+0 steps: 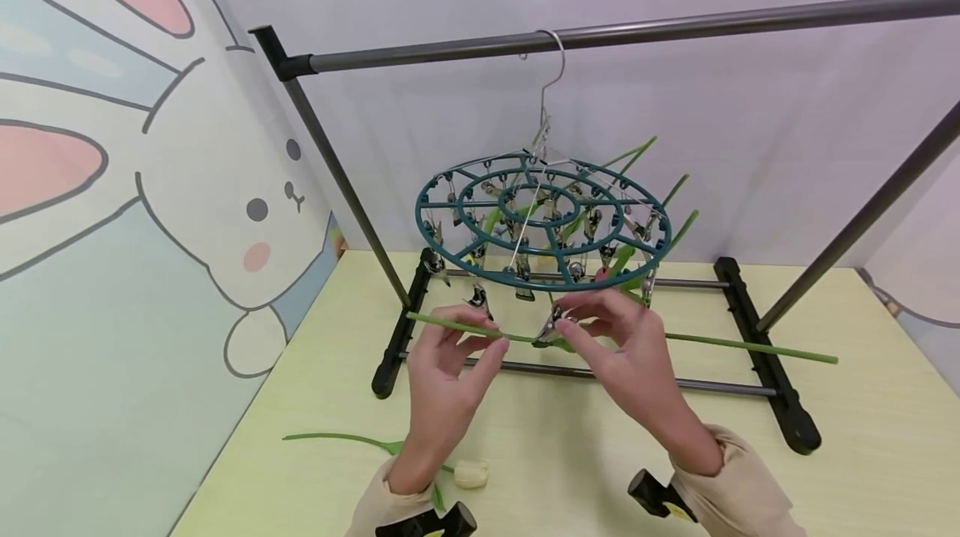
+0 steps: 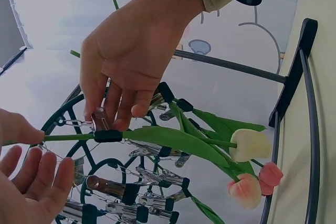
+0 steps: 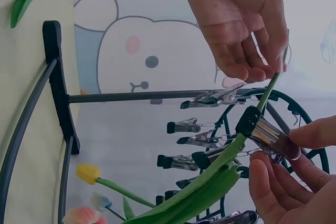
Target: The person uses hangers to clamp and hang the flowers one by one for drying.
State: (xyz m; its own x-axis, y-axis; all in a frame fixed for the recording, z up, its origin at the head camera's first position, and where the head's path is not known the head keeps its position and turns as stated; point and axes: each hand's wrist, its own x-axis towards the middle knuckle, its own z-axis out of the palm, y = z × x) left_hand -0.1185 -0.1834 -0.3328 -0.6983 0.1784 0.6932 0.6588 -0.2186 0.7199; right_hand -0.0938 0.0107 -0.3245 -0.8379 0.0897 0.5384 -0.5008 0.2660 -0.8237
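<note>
My left hand (image 1: 442,387) pinches the green stem (image 1: 450,323) of an artificial tulip between thumb and fingers. My right hand (image 1: 630,353) grips the handles of a metal clip (image 3: 270,137) with black tips. In both wrist views the clip's tips lie across the stem, beside the long leaf (image 2: 173,142). The clip hangs at the front of a round teal drying rack (image 1: 487,273) with three rings and several clips. Other tulips are on the rack, among them a yellow tulip (image 3: 87,173) and a pink tulip (image 2: 270,174).
A hook (image 1: 553,62) holds the rack on a dark metal bar (image 1: 435,52) of a stand with black feet (image 1: 765,362). A cream tulip (image 1: 471,474) lies on the pale table (image 1: 247,487) near the left sleeve. Rabbit-patterned wall (image 1: 187,187) stands on the left.
</note>
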